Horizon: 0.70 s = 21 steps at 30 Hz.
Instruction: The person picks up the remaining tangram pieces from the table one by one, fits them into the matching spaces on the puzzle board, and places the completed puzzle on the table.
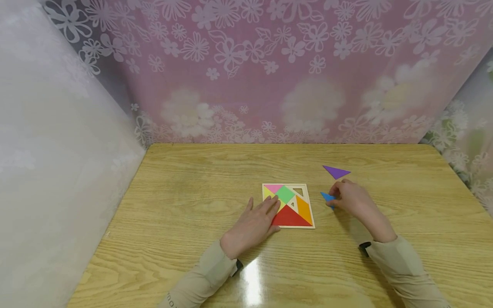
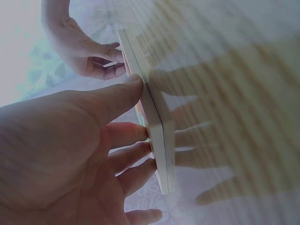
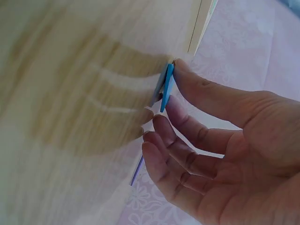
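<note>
A square wooden tangram board [image 1: 305, 198] lies on the table, holding pink, yellow, green [image 1: 285, 194], orange [image 1: 304, 209] and red [image 1: 290, 217] pieces. Two recesses with cut-out holes show bare wood. My left hand [image 1: 252, 224] rests on the board's left side, fingers extended over the pieces and thumb at the near edge [image 2: 152, 110]. To the right of the board, my right hand [image 1: 356, 203] pinches a blue triangle [image 1: 326, 196] between thumb and fingers. In the right wrist view the blue triangle [image 3: 167, 86] stands tilted, one end raised off the tabletop.
A purple triangle [image 1: 337, 172] lies flat on the wood-grain table [image 1: 185, 192], beyond my right hand. Behind the table's far edge hangs a pink floral curtain [image 1: 246, 98]. A pale covering [image 1: 57, 149] runs along the left side.
</note>
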### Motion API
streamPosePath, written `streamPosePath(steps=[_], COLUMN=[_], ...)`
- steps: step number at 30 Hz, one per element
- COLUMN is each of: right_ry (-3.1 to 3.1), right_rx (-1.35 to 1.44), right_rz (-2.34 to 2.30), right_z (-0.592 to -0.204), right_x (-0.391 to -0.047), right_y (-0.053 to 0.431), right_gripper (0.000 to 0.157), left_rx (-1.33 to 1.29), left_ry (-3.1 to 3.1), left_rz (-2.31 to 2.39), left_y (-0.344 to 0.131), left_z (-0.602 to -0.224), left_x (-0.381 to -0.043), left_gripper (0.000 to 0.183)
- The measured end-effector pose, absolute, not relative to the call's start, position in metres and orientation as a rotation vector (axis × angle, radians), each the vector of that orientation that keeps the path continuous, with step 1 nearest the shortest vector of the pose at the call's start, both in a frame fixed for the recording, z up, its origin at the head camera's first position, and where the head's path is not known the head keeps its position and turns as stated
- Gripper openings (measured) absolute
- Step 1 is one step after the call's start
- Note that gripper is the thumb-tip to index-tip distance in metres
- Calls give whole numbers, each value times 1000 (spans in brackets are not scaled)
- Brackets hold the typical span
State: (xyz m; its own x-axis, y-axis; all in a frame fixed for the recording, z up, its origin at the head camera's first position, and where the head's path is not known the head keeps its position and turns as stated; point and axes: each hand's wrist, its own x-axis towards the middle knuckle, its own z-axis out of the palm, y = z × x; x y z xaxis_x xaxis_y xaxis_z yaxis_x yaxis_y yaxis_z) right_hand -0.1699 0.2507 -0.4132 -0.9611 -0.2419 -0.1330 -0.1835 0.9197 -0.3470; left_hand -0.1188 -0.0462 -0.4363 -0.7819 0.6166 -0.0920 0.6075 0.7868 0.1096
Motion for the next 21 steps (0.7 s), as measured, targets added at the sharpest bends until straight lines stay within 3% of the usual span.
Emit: streamPosePath(steps=[12, 21], right_ry=[2863, 2514], right_rx=[-326, -216], right_rz=[-778, -1412], right_z=[-419, -417], right_x=[-175, -176], right_y=[254, 253], right_gripper=[16, 26], left_rx=[988, 987], left_ry=[2855, 2850], left_rz=[103, 105], left_y=[-47, -47], left_z=[-436, -435], left_x=[-118, -118], left_gripper=[67, 67])
